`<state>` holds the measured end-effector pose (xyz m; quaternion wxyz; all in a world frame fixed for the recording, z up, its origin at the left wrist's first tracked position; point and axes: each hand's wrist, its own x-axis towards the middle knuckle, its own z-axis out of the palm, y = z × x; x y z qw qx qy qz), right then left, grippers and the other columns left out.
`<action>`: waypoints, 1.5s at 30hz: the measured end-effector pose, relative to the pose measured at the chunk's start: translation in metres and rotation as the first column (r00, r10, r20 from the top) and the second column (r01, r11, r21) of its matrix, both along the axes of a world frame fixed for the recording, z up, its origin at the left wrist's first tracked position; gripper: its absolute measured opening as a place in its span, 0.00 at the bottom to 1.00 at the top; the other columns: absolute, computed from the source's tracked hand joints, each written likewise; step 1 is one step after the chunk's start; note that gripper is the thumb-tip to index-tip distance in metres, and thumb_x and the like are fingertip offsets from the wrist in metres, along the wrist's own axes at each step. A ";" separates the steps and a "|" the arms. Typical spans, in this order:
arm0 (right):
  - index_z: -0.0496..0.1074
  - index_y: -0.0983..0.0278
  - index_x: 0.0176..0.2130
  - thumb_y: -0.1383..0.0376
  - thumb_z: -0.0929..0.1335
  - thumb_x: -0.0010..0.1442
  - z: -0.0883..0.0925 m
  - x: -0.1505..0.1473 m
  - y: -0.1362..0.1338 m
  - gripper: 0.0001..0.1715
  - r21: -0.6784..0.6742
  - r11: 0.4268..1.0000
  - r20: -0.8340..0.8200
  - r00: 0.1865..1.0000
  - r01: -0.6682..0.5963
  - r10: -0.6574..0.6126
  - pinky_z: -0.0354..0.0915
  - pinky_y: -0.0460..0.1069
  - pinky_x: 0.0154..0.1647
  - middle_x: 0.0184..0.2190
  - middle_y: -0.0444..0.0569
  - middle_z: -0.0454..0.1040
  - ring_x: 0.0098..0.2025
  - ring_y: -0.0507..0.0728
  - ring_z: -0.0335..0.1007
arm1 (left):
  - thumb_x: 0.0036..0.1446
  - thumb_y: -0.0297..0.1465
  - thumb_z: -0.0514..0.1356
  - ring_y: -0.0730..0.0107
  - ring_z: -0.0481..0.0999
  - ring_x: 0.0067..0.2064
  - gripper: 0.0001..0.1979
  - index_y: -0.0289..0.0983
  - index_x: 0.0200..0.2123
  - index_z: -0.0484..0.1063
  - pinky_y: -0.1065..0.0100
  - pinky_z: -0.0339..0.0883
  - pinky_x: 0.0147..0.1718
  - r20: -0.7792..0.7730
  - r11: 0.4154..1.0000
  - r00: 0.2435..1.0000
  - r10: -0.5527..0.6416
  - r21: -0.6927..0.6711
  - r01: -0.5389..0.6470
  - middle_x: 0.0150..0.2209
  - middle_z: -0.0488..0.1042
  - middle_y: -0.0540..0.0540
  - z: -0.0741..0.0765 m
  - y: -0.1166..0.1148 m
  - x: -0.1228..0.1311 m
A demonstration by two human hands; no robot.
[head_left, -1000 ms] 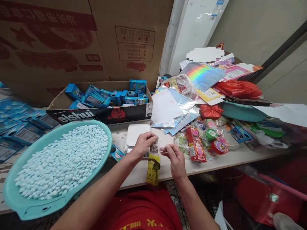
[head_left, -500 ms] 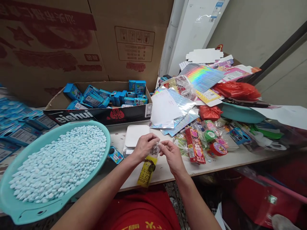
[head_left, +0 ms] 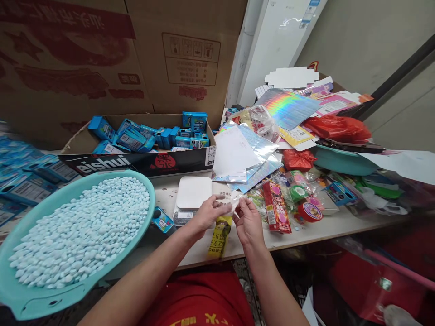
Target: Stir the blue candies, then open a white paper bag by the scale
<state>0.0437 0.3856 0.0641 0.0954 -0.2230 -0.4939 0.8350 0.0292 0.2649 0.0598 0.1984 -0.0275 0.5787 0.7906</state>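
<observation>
**Q:** Where is the pouch (head_left: 219,237), and how is it held?

**A:** It hangs over the front edge of the table (head_left: 326,224). The left hand (head_left: 207,213) and the right hand (head_left: 248,222) both pinch its clear top section between thumb and fingertips. The yellow printed section hangs free below.

**Q:** What has changed over the last second?

**A:** A second ago the hands were apart and the right fingers were loose beside the pouch. They have since closed together on the top edge and moved up towards the table. The clear section now lies bunched between the fingertips, so the work has shifted to the pouch mouth.

**Q:** What surrounds it?

**A:** A white scale (head_left: 193,192) sits just behind the left hand. A basin (head_left: 34,302) of pale blue tablets (head_left: 84,226) stands to the left. Behind that is a cardboard box (head_left: 136,163) holding blue packets (head_left: 136,138).

**Q:** Is anything in the way?

**A:** A red packet (head_left: 276,209) and loose wrappers lie near the right hand. The strip of table directly ahead is narrow.
</observation>
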 end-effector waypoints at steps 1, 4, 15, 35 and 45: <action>0.70 0.62 0.28 0.54 0.79 0.33 -0.001 -0.001 0.001 0.25 -0.002 0.999 -0.008 0.999 0.033 -0.033 0.67 0.45 0.26 0.24 0.39 0.73 0.26 0.49 0.68 | 0.37 0.45 0.70 0.71 0.69 0.30 0.29 0.33 0.40 0.72 0.72 0.59 0.29 0.009 0.999 0.999 -0.037 -0.028 0.037 0.30 0.73 0.47 -0.003 0.001 0.003; 0.70 0.62 0.28 0.56 0.79 0.35 -0.001 -0.007 0.012 0.23 0.004 0.983 -0.061 0.981 0.184 -0.184 0.67 0.43 0.29 0.25 0.37 0.73 0.28 0.48 0.69 | 0.36 0.43 0.68 0.75 0.63 0.25 0.21 0.32 0.27 0.72 0.72 0.55 0.25 0.043 0.993 0.998 -0.052 -0.099 0.056 0.22 0.68 0.50 -0.013 0.002 0.009; 0.70 0.63 0.30 0.56 0.80 0.33 0.001 -0.009 0.055 0.27 -0.084 0.969 -0.104 0.965 0.232 -0.240 0.71 0.44 0.32 0.28 0.40 0.77 0.31 0.49 0.73 | 0.35 0.44 0.66 0.74 0.66 0.24 0.21 0.33 0.28 0.71 0.71 0.60 0.23 0.032 0.981 0.982 0.184 -0.066 -0.181 0.23 0.69 0.50 -0.011 -0.003 -0.007; 0.66 0.64 0.28 0.72 0.71 0.54 0.000 0.004 0.050 0.10 -0.418 0.899 0.022 0.988 -0.128 0.151 0.62 0.37 0.19 0.22 0.37 0.67 0.18 0.42 0.59 | 0.43 0.42 0.63 0.73 0.66 0.28 0.17 0.34 0.30 0.71 0.72 0.59 0.26 -0.050 0.986 0.995 0.081 -0.143 -0.088 0.28 0.71 0.47 -0.022 0.005 -0.002; 0.69 0.62 0.33 0.73 0.80 0.34 0.010 -0.002 0.050 0.27 -0.236 0.972 -0.028 1.000 -0.013 0.007 0.72 0.41 0.30 0.30 0.40 0.78 0.30 0.49 0.75 | 0.41 0.41 0.62 0.75 0.61 0.22 0.15 0.35 0.21 0.66 0.73 0.53 0.22 -0.052 0.975 0.996 -0.076 -0.214 0.063 0.19 0.63 0.51 -0.014 -0.001 0.003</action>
